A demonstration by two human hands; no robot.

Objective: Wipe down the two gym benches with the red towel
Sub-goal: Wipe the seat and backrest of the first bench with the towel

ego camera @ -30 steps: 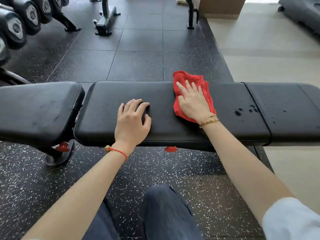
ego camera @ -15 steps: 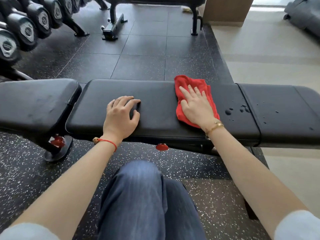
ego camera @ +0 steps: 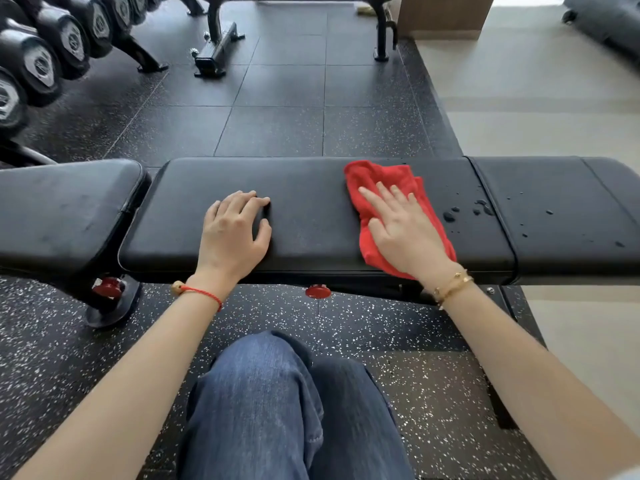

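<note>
The red towel (ego camera: 391, 188) is spread in a crumpled patch on the long black pad of the near bench (ego camera: 311, 188), toward the pad's right end; it is pressed flat under the right hand (ego camera: 401, 233), whose fingers (ego camera: 384, 195) are laid out straight and slightly fanned on the cloth, the thumb set apart at the left edge; nothing is pinched, the towel being held down by the palm alone. Red cloth is seen beyond the fingertips and along both sides of the hand, down to the pad's near edge. Just right of the towel, water droplets (ego camera: 450, 216) are scattered on the pad, and more are seen across the seam on the adjoining right pad (ego camera: 571, 188). The left hand (ego camera: 235, 237) is rested palm down on the same long pad, well apart from the towel; its fingers (ego camera: 242, 199) are held close together and curled a little at the tips, the thumb spread to the right. A red string bracelet (ego camera: 204, 294) is worn on the left wrist, gold bangles (ego camera: 452, 284) on the right. A second black bench pad (ego camera: 62, 209) is set at the left, end to end with the first. Blue jeans (ego camera: 277, 403) are seen below; speckled rubber flooring (ego camera: 270, 109) lies beyond the benches, with dumbbells (ego camera: 41, 64) racked at the upper left.
</note>
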